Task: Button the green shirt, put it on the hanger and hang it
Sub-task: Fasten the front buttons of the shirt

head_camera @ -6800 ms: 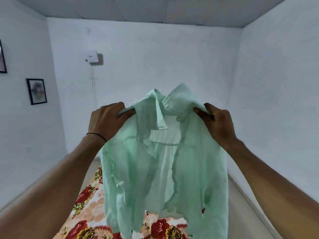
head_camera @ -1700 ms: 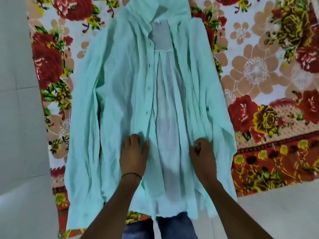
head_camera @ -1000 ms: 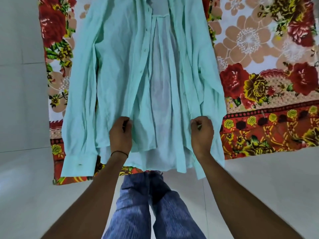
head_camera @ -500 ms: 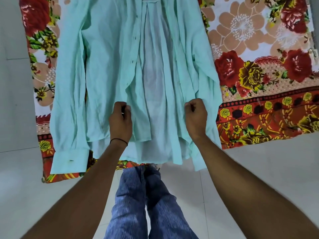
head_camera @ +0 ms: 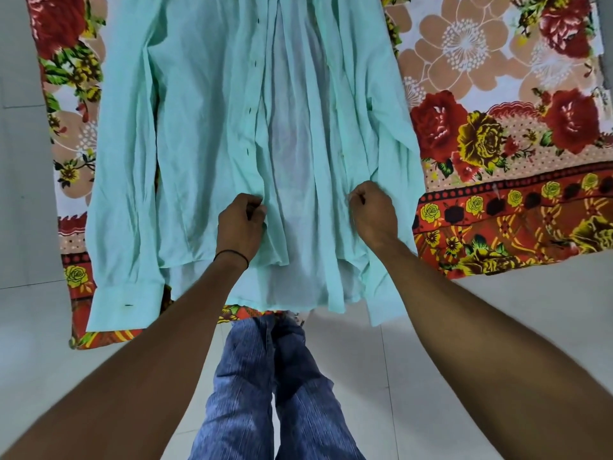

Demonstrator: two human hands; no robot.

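The light green shirt (head_camera: 199, 127) lies spread face up on a flowered sheet, front open, its collar out of frame at the top. Buttonholes run down the edge of the left front panel. My left hand (head_camera: 240, 225) grips the lower edge of that left panel. My right hand (head_camera: 373, 212) pinches the lower part of the right front panel. The two panels lie apart, with the thin inner back of the shirt showing between them. No hanger is in view.
The flowered sheet (head_camera: 497, 144) covers the surface under the shirt and ends just beyond the shirt's hem. Pale floor tiles (head_camera: 464, 327) lie in front of it. My legs in blue jeans (head_camera: 265, 393) stand at the sheet's edge.
The shirt went from being held up in the air to lying flat on the sheet. Over the last second both hands kept their grip on the lower front panels, which have drawn tauter.
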